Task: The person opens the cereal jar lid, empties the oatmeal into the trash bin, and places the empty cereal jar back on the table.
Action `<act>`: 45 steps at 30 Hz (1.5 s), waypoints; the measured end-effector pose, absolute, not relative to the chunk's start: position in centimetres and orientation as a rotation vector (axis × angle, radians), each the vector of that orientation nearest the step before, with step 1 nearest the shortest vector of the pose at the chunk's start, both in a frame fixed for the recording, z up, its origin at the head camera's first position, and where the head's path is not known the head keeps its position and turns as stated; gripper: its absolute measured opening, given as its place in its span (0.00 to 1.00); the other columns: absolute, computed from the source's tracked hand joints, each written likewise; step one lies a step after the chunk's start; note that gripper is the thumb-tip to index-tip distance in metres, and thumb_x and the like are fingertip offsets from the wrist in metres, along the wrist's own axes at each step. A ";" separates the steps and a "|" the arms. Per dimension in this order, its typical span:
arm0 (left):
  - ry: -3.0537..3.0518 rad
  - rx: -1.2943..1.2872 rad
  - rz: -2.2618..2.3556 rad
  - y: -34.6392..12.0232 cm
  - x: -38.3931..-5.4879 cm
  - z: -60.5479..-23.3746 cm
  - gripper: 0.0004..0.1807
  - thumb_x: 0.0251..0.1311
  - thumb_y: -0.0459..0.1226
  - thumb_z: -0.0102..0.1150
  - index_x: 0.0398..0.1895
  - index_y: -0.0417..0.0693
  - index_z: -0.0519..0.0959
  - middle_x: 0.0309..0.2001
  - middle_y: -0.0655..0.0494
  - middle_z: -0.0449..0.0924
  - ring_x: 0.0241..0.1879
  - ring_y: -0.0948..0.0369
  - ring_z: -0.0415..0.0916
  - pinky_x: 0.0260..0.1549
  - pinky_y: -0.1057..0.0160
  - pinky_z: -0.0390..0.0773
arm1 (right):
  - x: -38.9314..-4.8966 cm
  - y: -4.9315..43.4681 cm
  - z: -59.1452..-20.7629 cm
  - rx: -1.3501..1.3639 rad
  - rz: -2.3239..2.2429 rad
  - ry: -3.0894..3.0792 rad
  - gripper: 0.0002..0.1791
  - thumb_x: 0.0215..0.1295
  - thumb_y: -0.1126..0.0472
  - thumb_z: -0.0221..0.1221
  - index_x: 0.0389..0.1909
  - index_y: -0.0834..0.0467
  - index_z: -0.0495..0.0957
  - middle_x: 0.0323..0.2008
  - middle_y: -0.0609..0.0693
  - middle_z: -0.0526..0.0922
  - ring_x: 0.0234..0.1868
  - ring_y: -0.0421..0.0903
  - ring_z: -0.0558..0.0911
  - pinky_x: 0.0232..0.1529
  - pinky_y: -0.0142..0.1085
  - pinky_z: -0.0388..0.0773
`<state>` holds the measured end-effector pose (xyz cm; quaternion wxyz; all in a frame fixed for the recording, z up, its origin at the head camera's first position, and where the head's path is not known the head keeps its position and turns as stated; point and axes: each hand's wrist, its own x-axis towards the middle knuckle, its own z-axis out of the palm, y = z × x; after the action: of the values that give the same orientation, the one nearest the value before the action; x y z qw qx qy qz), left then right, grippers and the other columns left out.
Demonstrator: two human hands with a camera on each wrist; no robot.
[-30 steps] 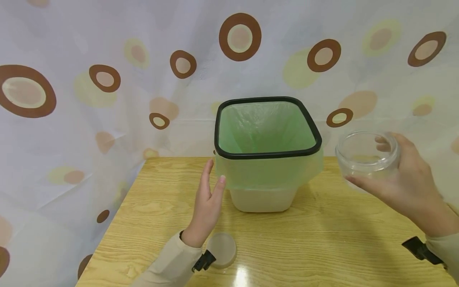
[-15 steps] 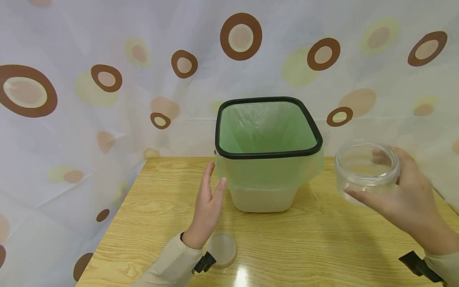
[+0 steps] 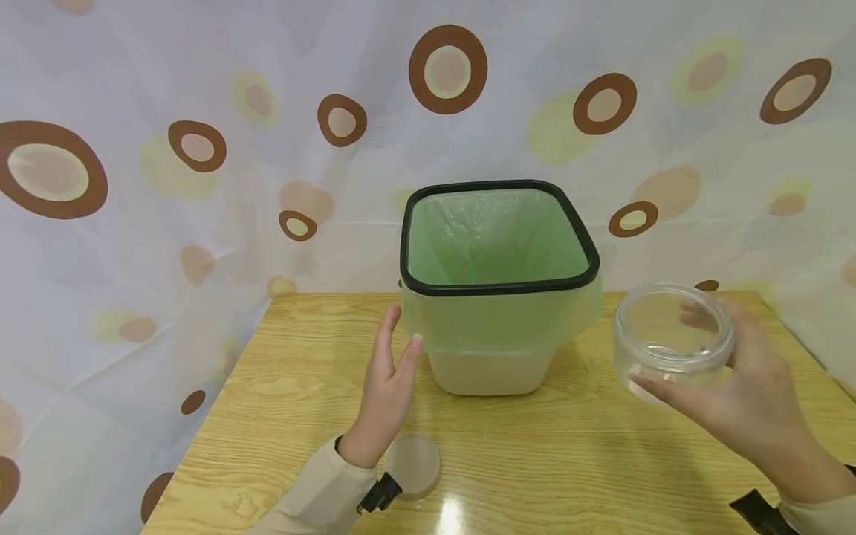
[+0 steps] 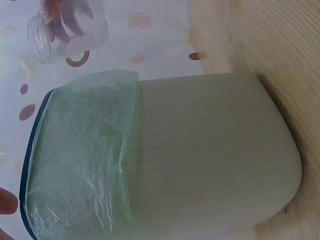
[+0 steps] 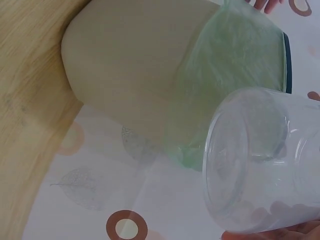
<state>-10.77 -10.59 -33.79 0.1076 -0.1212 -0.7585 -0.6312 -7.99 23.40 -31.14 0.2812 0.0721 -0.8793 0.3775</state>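
My right hand grips a clear wide-mouthed jar from its right side, with the thumb in front and fingers behind. The jar is upright, held right of the bin and lacking a lid; nothing shows inside it. A pale trash bin stands at the middle of the table, lined with a green plastic bag folded over its outside under a black rim. My left hand is beside the bin's left side, its fingers extended upward near the bag. In the right wrist view the jar overlaps the bag.
A round pale lid lies flat on the wooden table, just right of the left sleeve. Behind the table hangs a white curtain printed with brown and yellow circles.
My right hand has lowered the jar, with a slight shift left toward the bin at the end. The left hand, the bin and the lid stay nearly where they were.
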 end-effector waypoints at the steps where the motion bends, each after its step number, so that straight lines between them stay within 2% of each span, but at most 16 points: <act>1: -2.232 -0.356 -1.858 -10.6 -10.7 -33.8 0.33 0.75 0.38 0.40 0.75 0.34 0.44 0.75 0.39 0.44 0.74 0.47 0.39 0.68 0.41 0.45 | -7.9 23.3 -31.2 0.199 1.020 -2.350 0.56 0.24 0.65 0.83 0.64 0.56 0.68 0.48 0.24 0.70 0.44 0.21 0.67 0.41 0.23 0.58; 7: -2.232 -0.349 -1.877 -10.6 -10.5 -34.1 0.32 0.75 0.38 0.40 0.75 0.35 0.44 0.75 0.39 0.44 0.74 0.47 0.39 0.68 0.40 0.44 | -7.6 22.8 -31.8 0.242 1.076 -2.298 0.56 0.22 0.70 0.81 0.64 0.58 0.69 0.47 0.26 0.72 0.47 0.23 0.68 0.44 0.20 0.58; 13: -2.228 -0.332 -1.884 -10.8 -10.4 -34.2 0.32 0.75 0.38 0.40 0.76 0.37 0.44 0.75 0.42 0.44 0.74 0.49 0.39 0.68 0.41 0.45 | -7.3 22.6 -32.5 0.241 1.096 -2.311 0.55 0.24 0.70 0.81 0.63 0.58 0.69 0.48 0.26 0.71 0.44 0.23 0.70 0.43 0.18 0.59; 19: -2.225 -0.352 -1.894 -10.9 -10.3 -34.4 0.33 0.76 0.38 0.40 0.75 0.34 0.43 0.75 0.39 0.45 0.74 0.46 0.39 0.67 0.38 0.45 | -7.1 22.0 -33.3 0.255 1.139 -2.286 0.54 0.23 0.73 0.80 0.62 0.61 0.70 0.48 0.28 0.73 0.48 0.26 0.70 0.43 0.16 0.62; 39: -2.236 -0.315 -1.894 -11.1 -10.0 -35.0 0.33 0.75 0.39 0.41 0.76 0.36 0.44 0.75 0.41 0.46 0.74 0.47 0.40 0.67 0.39 0.48 | -6.2 20.9 -35.5 0.189 1.176 -2.336 0.55 0.27 0.69 0.81 0.65 0.57 0.67 0.51 0.31 0.72 0.49 0.26 0.69 0.42 0.17 0.61; 45: -2.234 -0.329 -1.896 -11.1 -10.0 -35.1 0.33 0.75 0.38 0.41 0.75 0.34 0.43 0.75 0.40 0.46 0.74 0.47 0.40 0.67 0.40 0.45 | -6.2 20.8 -36.1 0.196 1.194 -2.331 0.55 0.27 0.71 0.80 0.64 0.59 0.66 0.51 0.31 0.72 0.49 0.28 0.68 0.43 0.16 0.61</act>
<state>-9.98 -11.08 -35.12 0.0966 -0.1111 -0.7541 -0.6401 -6.17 20.82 -36.06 0.2545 0.0723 -0.8583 0.4397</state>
